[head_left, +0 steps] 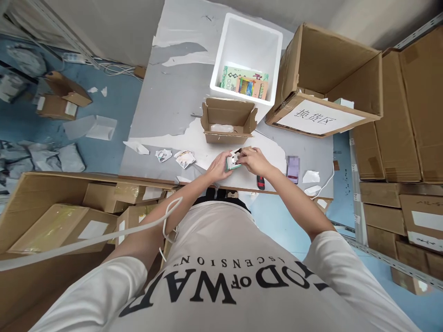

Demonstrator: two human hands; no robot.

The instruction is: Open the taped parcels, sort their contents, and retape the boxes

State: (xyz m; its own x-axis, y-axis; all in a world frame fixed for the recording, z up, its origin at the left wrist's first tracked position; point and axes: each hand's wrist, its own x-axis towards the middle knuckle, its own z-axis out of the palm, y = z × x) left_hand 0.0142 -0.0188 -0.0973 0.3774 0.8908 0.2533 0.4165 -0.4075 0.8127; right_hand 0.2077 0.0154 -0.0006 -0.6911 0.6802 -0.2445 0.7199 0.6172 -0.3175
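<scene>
Near the table's front edge, my left hand (219, 167) is closed around the left side of a small white and green box (231, 160). The box looks open at its top. My right hand (255, 161) is closed at the box's right side, its fingers at the opening; what they pinch is too small to make out. Just behind stands an open cardboard carton (226, 137) with a clear plastic item (222, 128) inside. A red and black box cutter (260, 182) lies by my right wrist, and a phone (293, 169) is farther right.
A white foam box (218, 60) holding printed booklets (247, 83) stands at the back, beside a large labelled carton (314, 113). Crumpled papers (185, 159) lie at left on the table (148, 106). A big carton (31, 184) of parcels sits below left; stacked boxes (408, 115) fill the right. A white cable (104, 237) crosses my left arm.
</scene>
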